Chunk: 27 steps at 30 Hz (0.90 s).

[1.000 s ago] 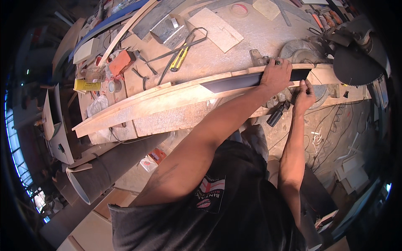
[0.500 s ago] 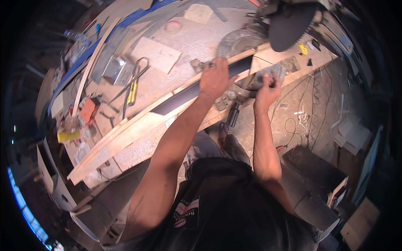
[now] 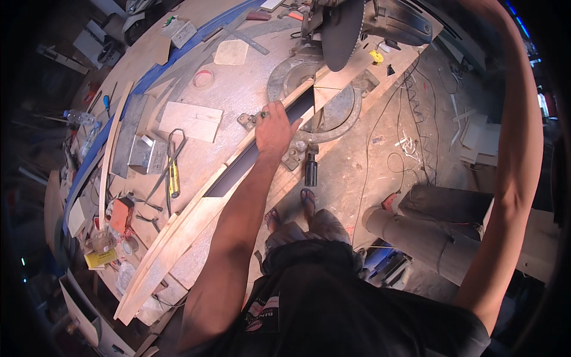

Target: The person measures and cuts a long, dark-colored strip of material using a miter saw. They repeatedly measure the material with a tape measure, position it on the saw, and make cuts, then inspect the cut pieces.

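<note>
My left hand (image 3: pixel 271 125) grips a long pale wooden board (image 3: pixel 159 262), fingers over its upper edge and thumb on a dark inlaid strip (image 3: pixel 228 175). The board lies diagonally over the round metal base (image 3: pixel 348 107) of a mitre saw, whose toothed blade (image 3: pixel 339 41) hangs above the board's far end. My right arm reaches up along the right side; my right hand (image 3: pixel 479 6) is cut off at the top edge, to the right of the saw, its fingers unseen. A black cylindrical clamp handle (image 3: pixel 310 169) sticks out below the board.
The worktable (image 3: pixel 190 156) holds a yellow knife (image 3: pixel 174 178), an orange block (image 3: pixel 122 217), offcuts, metal strips and bottles (image 3: pixel 89 140). Cables (image 3: pixel 428 149) and white scraps lie on the floor (image 3: pixel 380 166). Dark rolled material (image 3: pixel 416 244) lies at lower right; my feet stand below the clamp handle.
My right hand has left the board's right end and risen to the top right edge. My left hand stays on the board. The view has turned, so the board looks steeper.
</note>
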Available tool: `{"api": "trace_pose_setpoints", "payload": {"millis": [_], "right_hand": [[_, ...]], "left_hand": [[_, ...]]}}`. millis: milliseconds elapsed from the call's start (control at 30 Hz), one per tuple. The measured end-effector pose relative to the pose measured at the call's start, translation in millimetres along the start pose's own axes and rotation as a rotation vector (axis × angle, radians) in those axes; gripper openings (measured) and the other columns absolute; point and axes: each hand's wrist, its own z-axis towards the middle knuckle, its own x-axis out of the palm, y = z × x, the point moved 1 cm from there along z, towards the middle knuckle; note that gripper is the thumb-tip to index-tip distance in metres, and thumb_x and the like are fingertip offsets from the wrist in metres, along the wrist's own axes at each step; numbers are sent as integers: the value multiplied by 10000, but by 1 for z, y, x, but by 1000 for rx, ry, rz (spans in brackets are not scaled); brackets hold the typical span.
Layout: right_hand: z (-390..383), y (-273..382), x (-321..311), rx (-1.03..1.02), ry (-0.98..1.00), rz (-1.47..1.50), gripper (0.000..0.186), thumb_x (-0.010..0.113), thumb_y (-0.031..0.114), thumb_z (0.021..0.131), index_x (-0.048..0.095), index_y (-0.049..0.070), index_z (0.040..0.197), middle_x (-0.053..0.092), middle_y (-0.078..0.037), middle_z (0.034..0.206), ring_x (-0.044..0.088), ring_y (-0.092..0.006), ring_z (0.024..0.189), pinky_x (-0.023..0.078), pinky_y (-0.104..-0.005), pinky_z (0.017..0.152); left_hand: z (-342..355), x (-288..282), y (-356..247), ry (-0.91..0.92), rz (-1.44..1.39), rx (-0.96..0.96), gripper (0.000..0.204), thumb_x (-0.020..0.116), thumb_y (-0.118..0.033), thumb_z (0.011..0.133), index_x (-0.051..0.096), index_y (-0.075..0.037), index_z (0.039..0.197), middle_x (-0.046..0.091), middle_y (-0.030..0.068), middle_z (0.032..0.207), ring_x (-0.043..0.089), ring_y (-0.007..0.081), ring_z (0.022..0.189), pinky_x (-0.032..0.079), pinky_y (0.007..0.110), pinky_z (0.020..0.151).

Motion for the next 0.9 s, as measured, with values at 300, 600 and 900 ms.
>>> {"api": "trace_pose_setpoints", "payload": {"millis": [300, 600, 900], "right_hand": [[51, -11, 21, 8, 404, 346, 383, 799, 44, 730, 807, 61, 1113, 794, -20, 941, 672, -138, 771, 549, -322, 681], [-37, 0, 68, -91, -60, 194, 399, 792, 69, 740, 770, 22, 1135, 785, -115, 938, 727, -230, 839, 583, -382, 814], [-152, 52, 145, -44, -279, 9, 543, 825, 94, 749, 740, 198, 1276, 753, -121, 1004, 735, -403, 939, 568, -505, 799]], "left_hand": [[-2, 2, -1, -36, 42, 9, 809, 679, -612, 1020, 519, 38, 1474, 591, 167, 1343, 615, 316, 1288, 489, 464, 1077], [-3, 3, 0, -100, 51, 27, 762, 665, -609, 1034, 521, 20, 1438, 601, 161, 1288, 646, 321, 1229, 512, 477, 1041], [-3, 3, 2, -108, 25, 29, 745, 660, -629, 1028, 563, 21, 1378, 604, 139, 1272, 639, 292, 1233, 525, 457, 1022]]}}
